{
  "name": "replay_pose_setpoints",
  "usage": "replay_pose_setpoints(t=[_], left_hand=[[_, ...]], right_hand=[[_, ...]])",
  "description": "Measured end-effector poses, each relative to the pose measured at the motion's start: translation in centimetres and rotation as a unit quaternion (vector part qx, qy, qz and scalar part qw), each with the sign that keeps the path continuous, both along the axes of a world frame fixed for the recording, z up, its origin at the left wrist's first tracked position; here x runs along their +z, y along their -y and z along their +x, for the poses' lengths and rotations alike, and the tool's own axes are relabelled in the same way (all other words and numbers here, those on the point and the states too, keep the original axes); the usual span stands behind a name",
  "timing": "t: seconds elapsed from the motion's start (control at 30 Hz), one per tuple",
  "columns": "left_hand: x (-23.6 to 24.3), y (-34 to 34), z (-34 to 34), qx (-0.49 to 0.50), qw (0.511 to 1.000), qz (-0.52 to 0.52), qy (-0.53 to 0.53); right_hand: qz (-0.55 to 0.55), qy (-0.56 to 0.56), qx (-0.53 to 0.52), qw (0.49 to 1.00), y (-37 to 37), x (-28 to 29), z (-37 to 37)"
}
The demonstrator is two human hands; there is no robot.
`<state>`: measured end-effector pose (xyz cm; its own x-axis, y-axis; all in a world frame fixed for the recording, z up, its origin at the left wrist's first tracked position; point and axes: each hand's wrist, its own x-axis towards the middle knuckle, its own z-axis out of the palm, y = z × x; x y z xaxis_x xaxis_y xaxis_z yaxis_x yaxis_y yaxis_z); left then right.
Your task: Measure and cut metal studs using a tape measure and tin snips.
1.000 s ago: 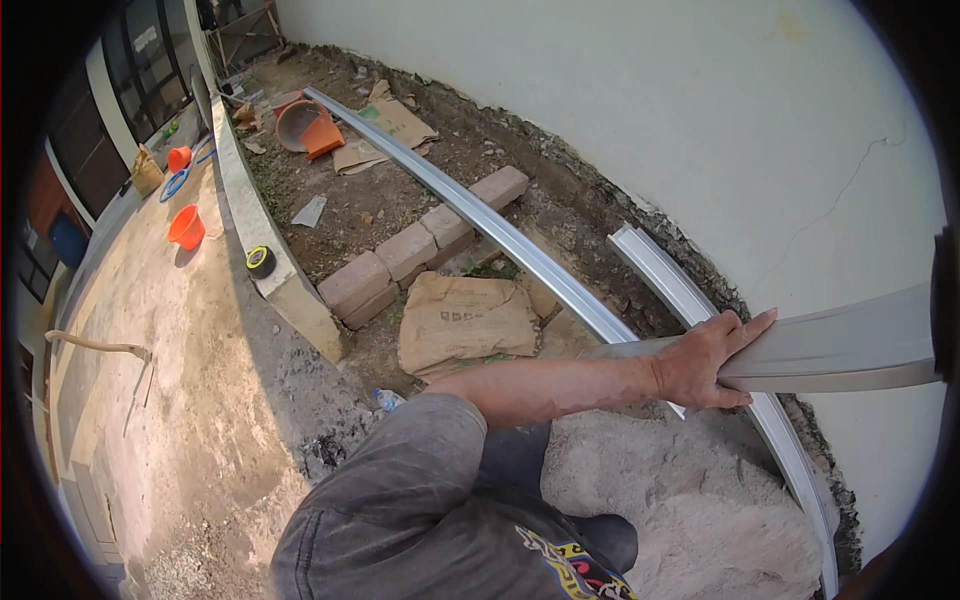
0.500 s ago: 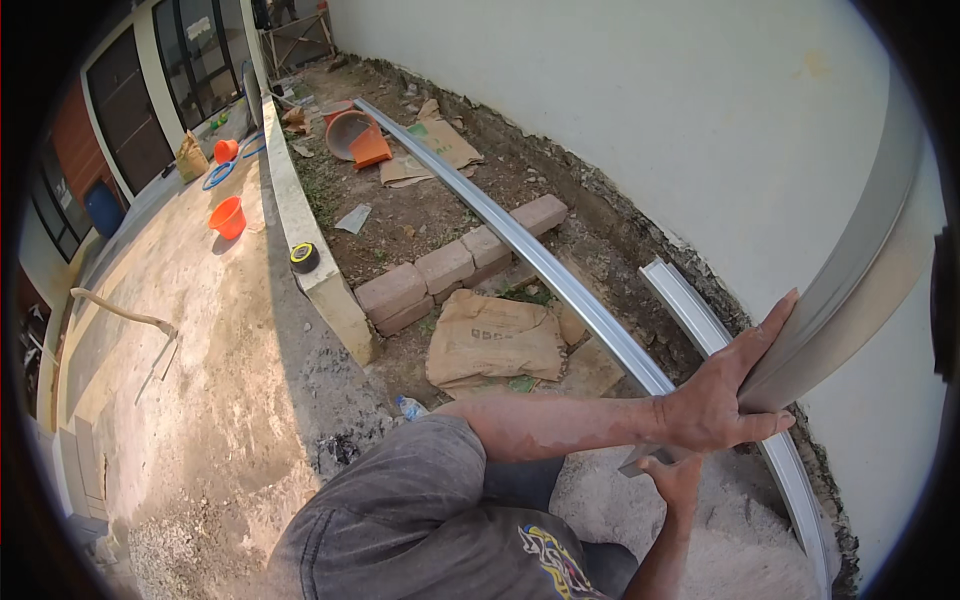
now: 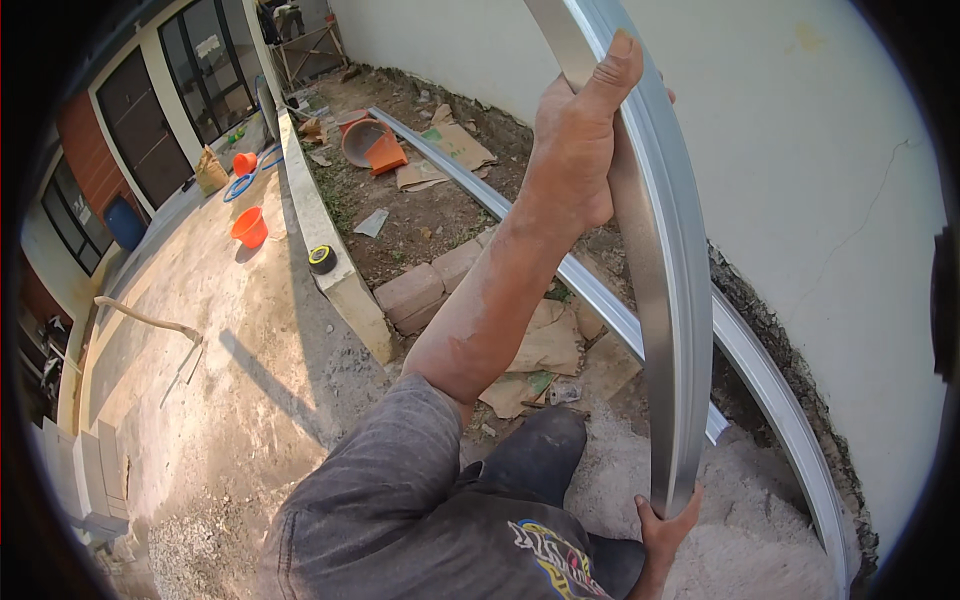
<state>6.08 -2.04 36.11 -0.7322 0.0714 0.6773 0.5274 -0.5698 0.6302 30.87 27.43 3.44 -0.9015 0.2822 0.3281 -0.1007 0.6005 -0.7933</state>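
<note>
A long silvery metal channel (image 3: 672, 300) stands steeply upright in front of me, bowed by the lens, its top running out of view. My left hand (image 3: 590, 130) is raised and wrapped round its upper part, thumb across the front face. Down at the channel's lower end, my right hand (image 3: 668, 525) grips it near my knee, with the thumb on one side and fingers on the other. Behind it, a second metal channel (image 3: 450, 165) lies diagonally over the dirt and bricks. A third metal channel (image 3: 785, 430) lies along the foot of the wall.
The white wall (image 3: 800, 180) rises close on the right. Concrete blocks (image 3: 412, 296) and paper sacks (image 3: 550, 340) lie ahead. A tape measure (image 3: 321, 259) sits on the low kerb (image 3: 360, 315). Orange buckets (image 3: 249, 228) and a hoe (image 3: 150, 317) are on the paving. Someone is far off.
My left hand has risen and moved left with the channel, which has swung across from the wall side to upright before me. My right hand has moved lower with its end.
</note>
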Motion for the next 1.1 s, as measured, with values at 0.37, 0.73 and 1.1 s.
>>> replay_pose_setpoints(t=[0.37, 0.73, 1.1], left_hand=[[-18.4, -3.1, -3.6, -0.077, 0.92, 0.163, 0.348], [-34.2, -0.9, -6.3, -0.063, 0.823, 0.222, 0.52], [-44.3, 3.2, -8.0, 0.025, 0.805, 0.179, 0.565]], right_hand=[[0.267, 0.059, -0.102, 0.957, -10.3, -0.1, 7.5], [0.352, 0.16, -0.08, 0.919, -8.7, 0.9, 6.4], [0.35, 0.257, -0.053, 0.899, -3.0, -1.8, 3.5]])
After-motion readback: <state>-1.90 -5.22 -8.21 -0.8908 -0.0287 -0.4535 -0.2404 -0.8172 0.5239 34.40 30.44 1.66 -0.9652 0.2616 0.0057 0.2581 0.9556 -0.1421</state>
